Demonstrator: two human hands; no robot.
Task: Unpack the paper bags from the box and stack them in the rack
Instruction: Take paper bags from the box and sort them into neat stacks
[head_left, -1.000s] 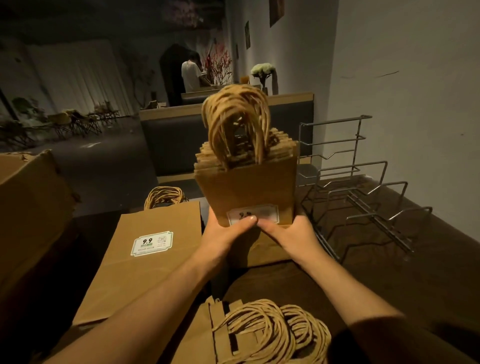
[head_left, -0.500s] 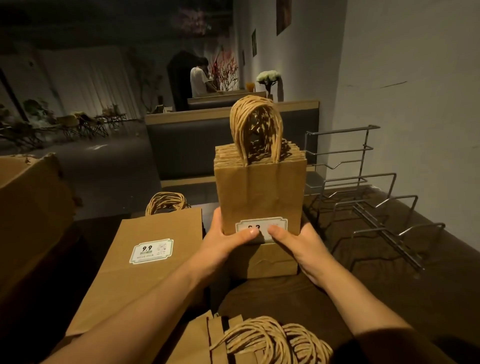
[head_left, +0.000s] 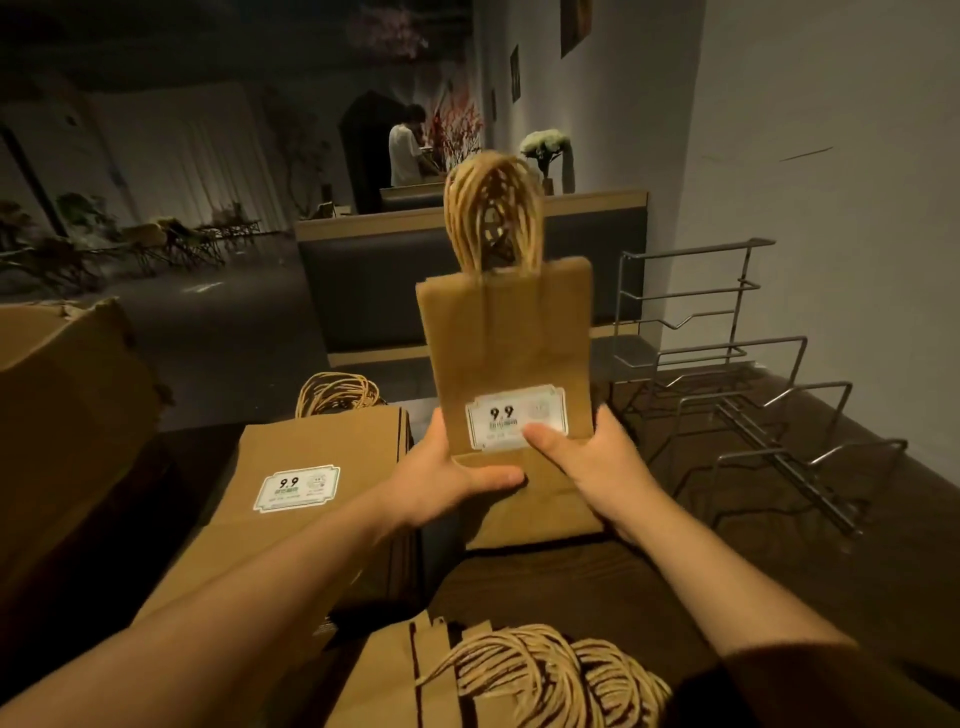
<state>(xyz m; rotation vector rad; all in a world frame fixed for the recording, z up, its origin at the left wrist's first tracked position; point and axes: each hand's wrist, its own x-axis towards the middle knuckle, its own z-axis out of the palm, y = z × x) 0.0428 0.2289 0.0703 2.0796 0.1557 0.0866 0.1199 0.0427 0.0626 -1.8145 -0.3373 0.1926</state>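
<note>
A bundle of small brown paper bags with twine handles and a white "9.9" label stands upright in front of me. My left hand grips its lower left edge, thumb across the folded bottom. My right hand grips the lower right edge, thumb on the label. The wire rack with several dividers stands on the dark table to the right, with nothing in it. The cardboard box is at the left.
A stack of larger paper bags lies flat left of the bundle. Another stack with twine handles lies at the near edge. A white wall runs along the right. A padded bench and a person stand far behind.
The bundle has tilted from leaning away, with its top edges showing, to facing me flat, and it sits higher. My thumbs have shifted lower on its front.
</note>
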